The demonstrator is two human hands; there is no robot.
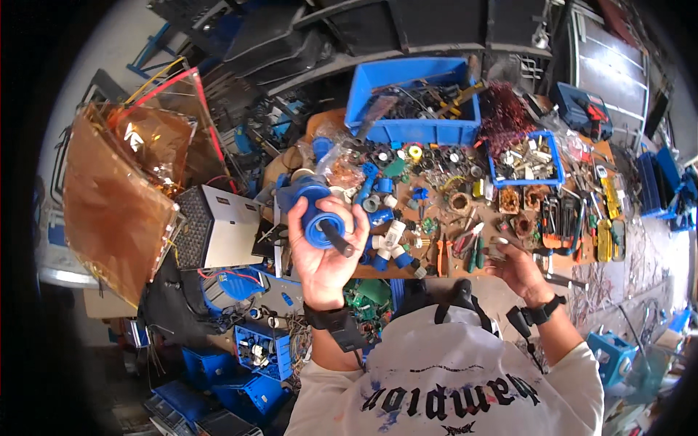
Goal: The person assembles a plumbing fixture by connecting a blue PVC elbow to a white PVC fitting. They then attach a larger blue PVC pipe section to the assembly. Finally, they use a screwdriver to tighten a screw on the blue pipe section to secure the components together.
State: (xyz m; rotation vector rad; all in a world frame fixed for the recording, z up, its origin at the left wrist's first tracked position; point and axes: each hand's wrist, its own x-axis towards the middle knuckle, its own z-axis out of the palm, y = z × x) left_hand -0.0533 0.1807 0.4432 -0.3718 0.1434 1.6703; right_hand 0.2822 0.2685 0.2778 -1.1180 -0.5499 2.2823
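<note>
My left hand (329,263) is raised over the front left of the workbench, its fingers wrapped round a blue plastic pipe-like fitting (311,195). That fitting has a round collar at its near end, and a dark rod pokes out of the opening. My right hand (518,272) is at the bench's front edge, with thumb and fingers apart and nothing plainly in them. Left of it lie green-handled pliers (476,251) and an orange-handled tool (442,256). White and blue pipe fittings (392,247) lie between my hands.
A large blue bin (414,131) of tools stands at the back of the bench (432,196). Nearer right is a blue basket (527,182) of pale small parts. Hex keys and screwdrivers (605,240) line the right side. Copper-coloured panels (116,211) lean at left beside a white box (229,229).
</note>
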